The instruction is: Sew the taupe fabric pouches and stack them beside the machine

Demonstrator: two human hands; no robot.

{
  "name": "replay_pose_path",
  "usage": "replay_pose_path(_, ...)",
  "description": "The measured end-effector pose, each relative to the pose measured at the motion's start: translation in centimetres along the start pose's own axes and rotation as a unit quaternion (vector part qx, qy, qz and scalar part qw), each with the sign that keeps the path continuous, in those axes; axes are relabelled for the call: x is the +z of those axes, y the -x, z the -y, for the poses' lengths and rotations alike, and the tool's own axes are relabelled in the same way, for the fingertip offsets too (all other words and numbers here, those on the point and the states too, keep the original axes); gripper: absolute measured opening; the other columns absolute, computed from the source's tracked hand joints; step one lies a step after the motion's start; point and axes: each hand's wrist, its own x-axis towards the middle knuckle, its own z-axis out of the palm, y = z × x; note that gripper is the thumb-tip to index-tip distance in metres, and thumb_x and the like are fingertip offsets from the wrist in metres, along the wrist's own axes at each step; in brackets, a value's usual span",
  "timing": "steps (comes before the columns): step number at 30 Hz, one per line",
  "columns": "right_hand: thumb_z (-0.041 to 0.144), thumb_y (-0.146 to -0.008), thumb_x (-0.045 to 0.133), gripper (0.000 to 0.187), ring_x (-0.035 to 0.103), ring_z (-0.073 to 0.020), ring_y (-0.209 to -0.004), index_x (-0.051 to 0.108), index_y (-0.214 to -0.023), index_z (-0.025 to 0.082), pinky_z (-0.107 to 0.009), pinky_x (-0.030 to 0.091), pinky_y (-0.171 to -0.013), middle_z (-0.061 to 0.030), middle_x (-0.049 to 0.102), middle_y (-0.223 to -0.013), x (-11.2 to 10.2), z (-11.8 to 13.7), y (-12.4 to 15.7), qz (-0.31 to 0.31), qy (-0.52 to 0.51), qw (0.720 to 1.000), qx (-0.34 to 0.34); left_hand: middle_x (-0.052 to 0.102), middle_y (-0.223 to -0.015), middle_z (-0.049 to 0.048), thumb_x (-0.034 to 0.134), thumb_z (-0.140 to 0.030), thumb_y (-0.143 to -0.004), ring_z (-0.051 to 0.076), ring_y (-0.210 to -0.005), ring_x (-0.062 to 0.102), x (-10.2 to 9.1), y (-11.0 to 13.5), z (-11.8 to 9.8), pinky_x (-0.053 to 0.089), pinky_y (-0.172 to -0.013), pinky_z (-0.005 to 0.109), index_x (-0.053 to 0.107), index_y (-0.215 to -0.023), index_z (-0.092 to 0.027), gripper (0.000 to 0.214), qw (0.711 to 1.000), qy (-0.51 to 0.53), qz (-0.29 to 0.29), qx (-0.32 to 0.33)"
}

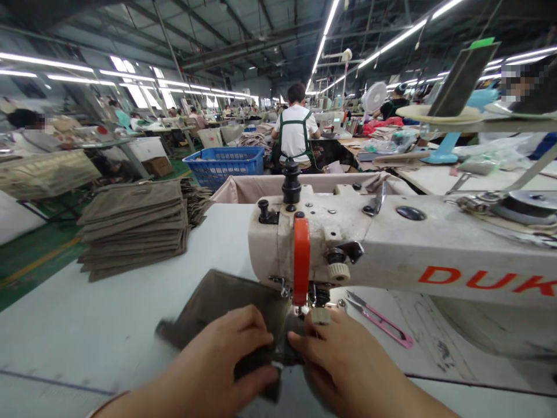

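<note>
- Head view, landmark the sewing machine (383,244): a brown fabric piece (221,305) lies on the bench (108,302), its near end at the machine's needle.
- The left hand (221,360), just left of the needle, has its fingers curled together, pinching the fabric.
- The right hand (343,360), just right of the needle, has its fingers pressed together on the fabric's edge.
- Pink thread snips (380,322) lie right of the needle.
- A stack of folded brown fabric (133,226) sits left of the machine.
- Beyond the machine are a blue plastic basket (223,165) and a co-worker (295,125) in a white shirt and green apron, back turned.
</note>
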Motion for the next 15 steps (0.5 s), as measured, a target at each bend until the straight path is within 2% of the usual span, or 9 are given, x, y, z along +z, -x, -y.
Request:
replay_pose_path(3,0.013,-0.085,0.053,0.033,0.059,-0.025,-0.096,0.07,-0.11,0.026,-0.041,0.049,-0.083,-0.0054,0.067,-0.1,-0.5,0.0,0.0,0.026,0.0,1.0,-0.002,0.064,-0.106,0.0066,0.081,-0.039,-0.074,0.025,-0.099,0.06,0.8,1.5,-0.5,0.053,-0.089,0.036,0.068,-0.11,-0.021,0.042,0.996,-0.024,-0.019,0.081)
replay_pose_path(5,0.011,-0.083,0.054,0.03,0.059,-0.0234,-0.095,0.071,-0.102,0.026,-0.039,0.048,-0.083,-0.0041,0.067,-0.097,-0.8,0.1,-0.1,0.026,0.001,1.0,-0.006,0.063,-0.115,0.0092,0.081,-0.045,-0.072,0.028,-0.106,0.058,1.4,1.9,-0.6,0.051,-0.094,0.039,0.064,-0.117,-0.019,0.055,0.99,-0.058,-0.043,0.123)
replay_pose_path(8,0.01,-0.08,0.056,0.024,0.059,-0.0205,-0.086,0.071,-0.09,0.025,-0.035,0.047,-0.077,-0.002,0.067,-0.09,-1.2,0.3,0.0,0.023,0.007,1.0,-0.015,0.065,-0.119,0.0072,0.073,-0.038,-0.083,0.025,-0.109,0.058,2.4,2.0,-0.7,0.049,-0.098,0.036,0.062,-0.121,-0.022,0.043,0.988,-0.083,-0.059,0.12)
replay_pose_path(10,0.01,-0.081,0.057,0.023,0.058,-0.0198,-0.083,0.071,-0.09,0.025,-0.034,0.047,-0.076,-0.0008,0.067,-0.088,-1.2,0.4,0.1,0.012,0.004,1.0,-0.014,0.068,-0.113,0.0057,0.063,-0.034,-0.091,0.023,-0.103,0.06,3.2,2.0,-0.8,0.05,-0.095,0.034,0.064,-0.116,-0.023,0.028,0.982,-0.072,-0.112,0.133)
replay_pose_path(13,0.009,-0.085,0.053,0.029,0.059,-0.0222,-0.084,0.069,-0.104,0.024,-0.037,0.048,-0.076,-0.0025,0.067,-0.091,-0.9,0.3,0.3,-0.024,0.026,0.999,0.018,0.069,-0.106,0.0063,0.055,-0.034,-0.094,0.022,-0.097,0.061,4.7,2.0,-0.6,0.053,-0.088,0.032,0.067,-0.108,-0.022,0.022,0.971,-0.045,-0.175,0.154)
replay_pose_path(15,0.008,-0.087,0.05,0.035,0.059,-0.0245,-0.085,0.065,-0.116,0.022,-0.039,0.048,-0.075,-0.0054,0.067,-0.094,-0.5,0.1,0.3,-0.04,0.058,0.997,0.038,0.068,-0.109,0.0072,0.054,-0.033,-0.093,0.023,-0.102,0.061,5.4,2.1,-0.4,0.053,-0.09,0.033,0.067,-0.107,-0.022,0.022,0.973,-0.046,-0.174,0.144)
